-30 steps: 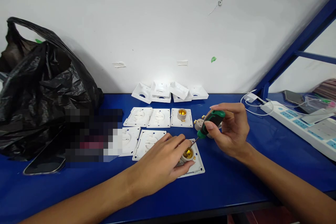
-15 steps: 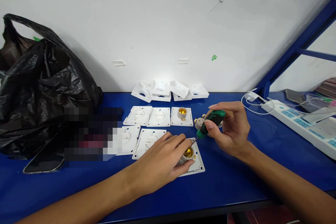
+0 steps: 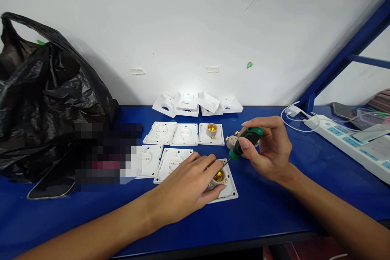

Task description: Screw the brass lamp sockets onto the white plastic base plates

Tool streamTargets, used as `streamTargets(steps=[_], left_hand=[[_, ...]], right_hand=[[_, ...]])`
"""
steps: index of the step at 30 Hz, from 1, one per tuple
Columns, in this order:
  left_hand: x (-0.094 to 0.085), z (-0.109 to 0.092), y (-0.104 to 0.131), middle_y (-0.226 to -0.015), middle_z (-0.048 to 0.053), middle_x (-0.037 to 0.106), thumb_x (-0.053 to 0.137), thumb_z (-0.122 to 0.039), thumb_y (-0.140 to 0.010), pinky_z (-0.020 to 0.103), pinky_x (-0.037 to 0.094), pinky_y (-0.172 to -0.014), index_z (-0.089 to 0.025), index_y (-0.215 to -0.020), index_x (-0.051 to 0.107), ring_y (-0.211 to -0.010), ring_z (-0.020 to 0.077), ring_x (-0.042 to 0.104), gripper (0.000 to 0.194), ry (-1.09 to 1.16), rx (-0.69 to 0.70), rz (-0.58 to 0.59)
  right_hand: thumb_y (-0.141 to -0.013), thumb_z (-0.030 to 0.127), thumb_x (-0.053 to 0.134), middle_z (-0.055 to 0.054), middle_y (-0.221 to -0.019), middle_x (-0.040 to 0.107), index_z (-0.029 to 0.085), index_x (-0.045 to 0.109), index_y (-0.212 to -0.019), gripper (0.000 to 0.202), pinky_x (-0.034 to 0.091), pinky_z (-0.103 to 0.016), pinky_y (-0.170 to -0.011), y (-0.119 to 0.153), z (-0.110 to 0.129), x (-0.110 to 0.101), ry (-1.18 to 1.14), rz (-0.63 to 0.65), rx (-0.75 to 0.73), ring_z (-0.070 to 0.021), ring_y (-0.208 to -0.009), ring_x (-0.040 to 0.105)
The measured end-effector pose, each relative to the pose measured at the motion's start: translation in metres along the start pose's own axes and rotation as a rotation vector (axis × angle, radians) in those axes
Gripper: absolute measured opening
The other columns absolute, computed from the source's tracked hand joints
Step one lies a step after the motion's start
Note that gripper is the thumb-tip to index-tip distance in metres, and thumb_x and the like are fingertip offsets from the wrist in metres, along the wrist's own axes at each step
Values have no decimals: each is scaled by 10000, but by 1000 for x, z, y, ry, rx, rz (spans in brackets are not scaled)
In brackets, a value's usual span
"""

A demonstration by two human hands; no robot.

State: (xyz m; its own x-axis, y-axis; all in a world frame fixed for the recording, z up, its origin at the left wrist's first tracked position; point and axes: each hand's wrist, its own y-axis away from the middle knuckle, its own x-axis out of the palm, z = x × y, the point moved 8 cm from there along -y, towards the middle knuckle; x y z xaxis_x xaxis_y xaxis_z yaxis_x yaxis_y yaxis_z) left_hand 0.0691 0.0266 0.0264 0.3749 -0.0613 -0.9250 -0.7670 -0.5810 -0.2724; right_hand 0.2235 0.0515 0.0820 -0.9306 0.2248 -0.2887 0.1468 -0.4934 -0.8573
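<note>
My left hand [image 3: 185, 189] grips a white lamp socket with a brass inside [image 3: 218, 177], seated on a square white plate [image 3: 229, 192] on the blue table. My right hand [image 3: 269, 150] holds a green-handled screwdriver [image 3: 245, 142] tilted down to the left, its tip reaching into the socket. A loose socket part [image 3: 231, 141] lies on the table just behind the screwdriver.
Several white plates [image 3: 184, 135] lie in two rows behind my left hand, one with a socket [image 3: 211, 130] fitted. White covers [image 3: 198, 103] are piled by the wall. A black plastic bag [image 3: 45, 97] and phone [image 3: 53, 185] sit left; a power strip [image 3: 350, 144] right.
Both hands keep their places; the view has drifted slightly, so everything sits a little higher in the picture.
</note>
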Motion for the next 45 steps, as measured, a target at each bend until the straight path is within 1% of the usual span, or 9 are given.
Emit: streamTargets(steps=[8, 12, 17, 21, 25, 28, 32, 38, 45], left_hand=[[-1, -2, -1, -1073, 53, 655, 618, -347, -1045, 392, 499, -857, -175, -1257, 540, -919, 242, 623, 283, -15, 12, 15], [-2, -2, -1, -1079, 56, 661, 564, -366, -1071, 390, 500, -850, -182, -1258, 541, -925, 243, 631, 264, -11, 12, 9], [-1, -1, -1, -1087, 57, 659, 582, -353, -1060, 388, 498, -855, -176, -1272, 532, -931, 243, 636, 280, -3, 26, 18], [-1, -1, -1, -1085, 56, 660, 523, -373, -1082, 393, 500, -861, -188, -1283, 531, -912, 239, 634, 273, 4, 28, 6], [-2, -1, -1, -1079, 58, 665, 504, -384, -1088, 402, 500, -875, -188, -1281, 538, -906, 242, 634, 277, -6, 25, 2], [-2, -2, -2, -1073, 57, 668, 544, -367, -1073, 411, 499, -899, -178, -1258, 545, -908, 244, 638, 265, -14, 34, 23], [-2, -2, -1, -1104, 71, 674, 525, -364, -1083, 439, 492, -960, -175, -1268, 544, -959, 255, 662, 264, -19, 41, 29], [1, -2, 0, -1160, 91, 684, 500, -366, -1093, 454, 493, -986, -186, -1274, 538, -1017, 271, 682, 259, -38, 53, 25], [3, -3, -1, -1135, 84, 676, 543, -350, -1076, 457, 491, -973, -170, -1245, 536, -987, 268, 665, 246, -74, 63, 70]], right_hand=[[-905, 199, 715, 3, -950, 637, 281, 598, -1217, 343, 540, -295, -530, 1, 1, -1, 23, 19, 4, -138, -682, 648], [-918, 211, 702, 3, -933, 635, 285, 594, -1212, 322, 532, -291, -511, 0, 2, 0, 29, 40, 9, -142, -681, 646], [-925, 213, 698, 6, -910, 638, 284, 588, -1208, 312, 533, -302, -531, -1, 3, 0, 45, 61, 16, -148, -689, 648], [-930, 219, 693, 4, -919, 656, 282, 587, -1204, 300, 526, -298, -527, -3, 5, 1, 63, 82, 16, -146, -680, 643], [-934, 218, 695, 11, -887, 659, 268, 593, -1183, 274, 514, -282, -523, -6, 8, 2, 83, 105, 11, -131, -642, 627], [-936, 214, 696, 25, -820, 641, 257, 598, -1154, 242, 506, -264, -519, -8, 11, 2, 96, 126, 5, -122, -619, 621], [-944, 222, 691, 40, -744, 621, 253, 603, -1137, 215, 491, -245, -492, -10, 14, 3, 104, 154, -5, -120, -594, 619], [-938, 230, 706, 31, -801, 668, 249, 615, -1127, 211, 500, -237, -501, -12, 19, 2, 121, 170, -32, -105, -578, 611], [-951, 231, 693, 27, -821, 684, 236, 612, -1117, 185, 505, -240, -512, -12, 23, 4, 127, 192, -57, -101, -579, 618]])
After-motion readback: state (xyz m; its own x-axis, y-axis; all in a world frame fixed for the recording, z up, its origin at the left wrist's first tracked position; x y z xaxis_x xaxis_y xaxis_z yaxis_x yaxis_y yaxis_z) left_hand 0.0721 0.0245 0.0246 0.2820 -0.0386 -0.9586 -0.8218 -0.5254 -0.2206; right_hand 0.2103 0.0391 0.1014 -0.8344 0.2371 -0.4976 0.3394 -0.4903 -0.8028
